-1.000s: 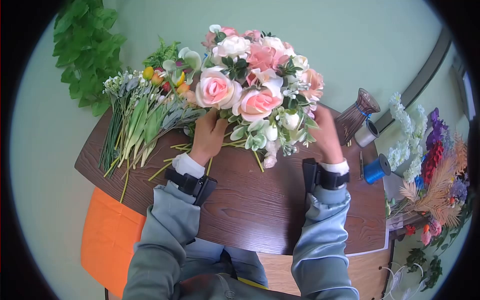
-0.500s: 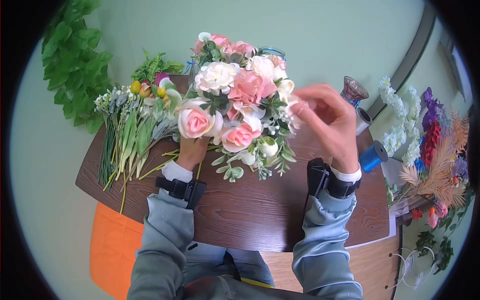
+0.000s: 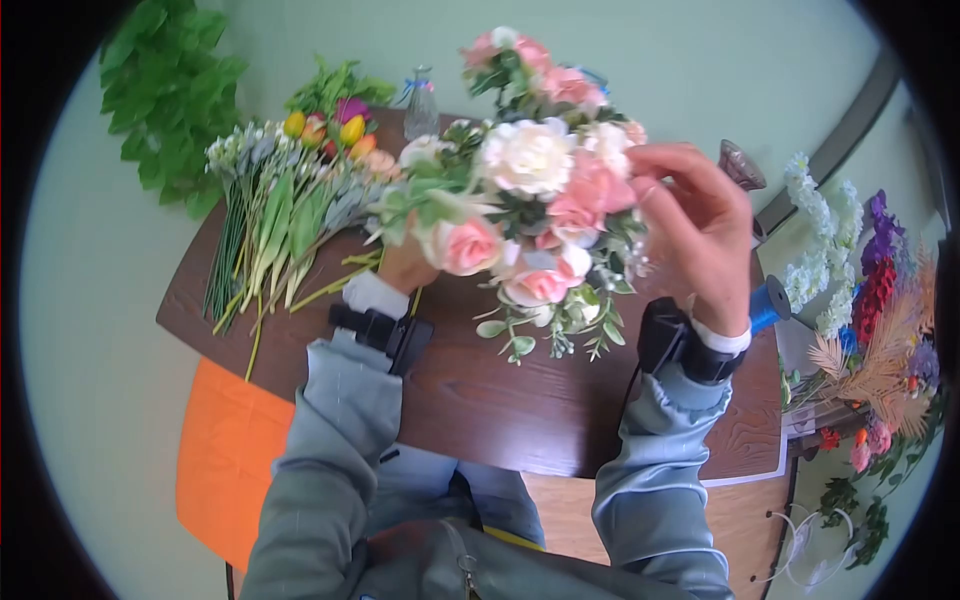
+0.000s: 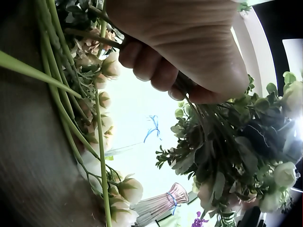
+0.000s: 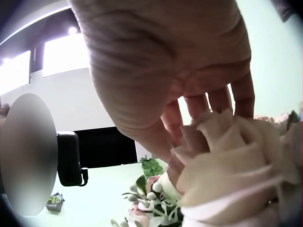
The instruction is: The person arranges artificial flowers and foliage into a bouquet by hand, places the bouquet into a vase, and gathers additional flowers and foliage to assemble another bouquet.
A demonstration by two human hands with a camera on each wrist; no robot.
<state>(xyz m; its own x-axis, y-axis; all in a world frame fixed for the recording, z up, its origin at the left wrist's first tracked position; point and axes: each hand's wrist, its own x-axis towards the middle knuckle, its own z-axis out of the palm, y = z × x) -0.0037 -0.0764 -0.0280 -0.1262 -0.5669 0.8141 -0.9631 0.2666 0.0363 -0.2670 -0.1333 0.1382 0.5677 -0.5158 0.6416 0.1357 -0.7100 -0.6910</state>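
The bouquet (image 3: 530,160) of pink and white artificial roses with greenery is held above the table. My left hand (image 3: 405,262) grips its bundled stems beneath the flower heads; the left wrist view shows the fingers curled round the stems (image 4: 201,116). At the bouquet's right side is my right hand (image 3: 695,220), thumb and fingers bent in around a pale rose (image 5: 232,165). Petals hide the fingertips in the right wrist view.
Loose flower stems (image 3: 270,240) lie on the table's (image 3: 500,410) left part. A clear glass vase (image 3: 421,105) stands behind. On the right are a brownish vase (image 3: 740,165) and a blue ribbon spool (image 3: 768,302). More artificial flowers (image 3: 870,320) are beyond the table's right side.
My right hand has moved from the bouquet's lower right up to its right-side flowers. The bouquet first shifted left, then back right, turning so its left side spreads apart.
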